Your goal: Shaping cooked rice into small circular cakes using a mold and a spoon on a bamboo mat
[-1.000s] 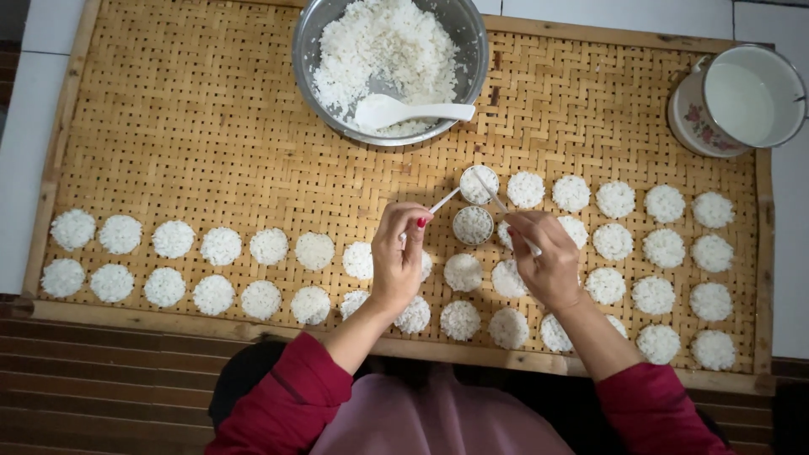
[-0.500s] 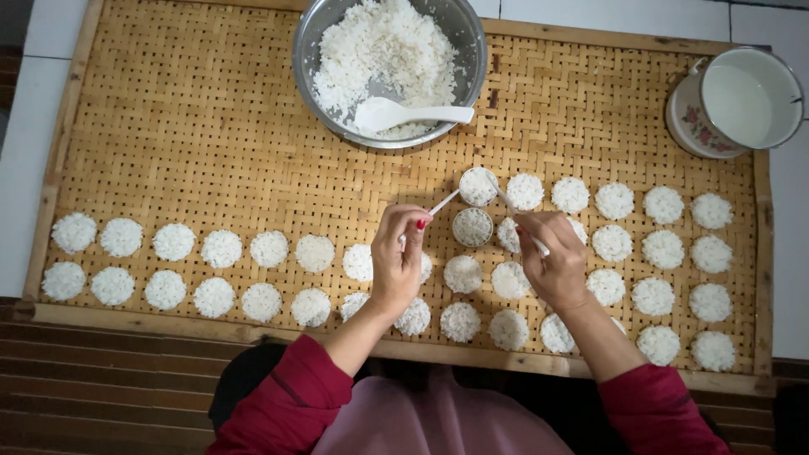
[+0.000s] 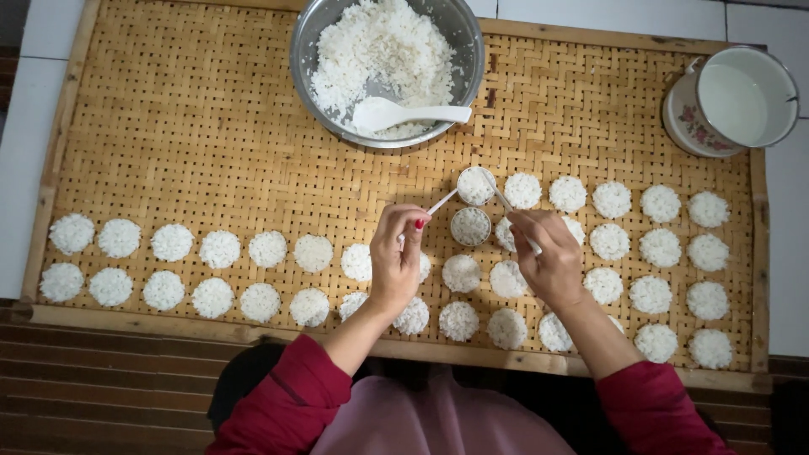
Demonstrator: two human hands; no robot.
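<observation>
My left hand [image 3: 396,263] pinches the thin white handle of a small round mould [image 3: 476,185] filled with white rice, which rests on the woven bamboo tray [image 3: 185,143]. My right hand [image 3: 549,259] grips a thin white stick [image 3: 502,200] whose tip reaches the mould's rim. A second round mould with rice [image 3: 469,226] lies just below the first, between my hands. Several flat round rice cakes [image 3: 219,249] lie in rows across the tray's near half, and some are hidden under my hands.
A metal bowl [image 3: 305,50] of loose rice with a white spoon [image 3: 404,113] stands at the tray's far middle. A white enamel pot [image 3: 746,94] sits on a flowered dish [image 3: 684,126] at the far right. The tray's wooden frame [image 3: 168,318] runs along the near edge.
Both hands stay over the same mould. My right hand has shifted only slightly with the stick.
</observation>
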